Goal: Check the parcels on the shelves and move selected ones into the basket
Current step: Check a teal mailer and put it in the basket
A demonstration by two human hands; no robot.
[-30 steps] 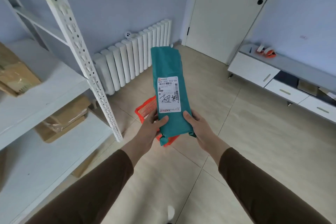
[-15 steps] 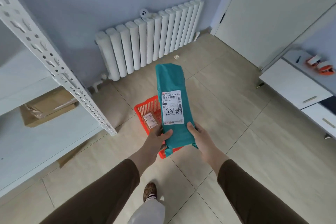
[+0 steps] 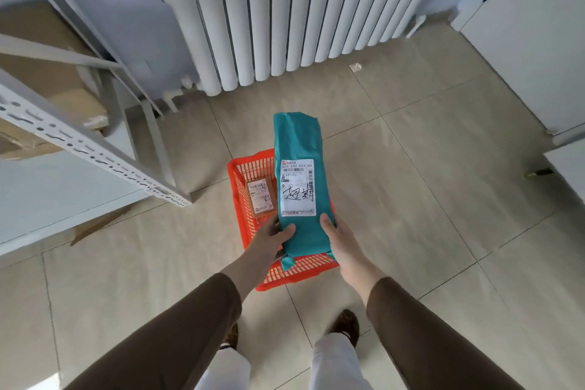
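Both hands, left (image 3: 274, 233) and right (image 3: 336, 229), grip the parcel's (image 3: 297, 142) near end, label up for reading, right over the basket (image 3: 243, 168) below, probably for dropping in.

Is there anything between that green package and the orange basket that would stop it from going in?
Nothing visible blocks it. The teal parcel, held at its near end by the left hand and right hand, hangs over the orange basket, which is open at the top. A small brown parcel already lies inside on the left, with free room beside it.
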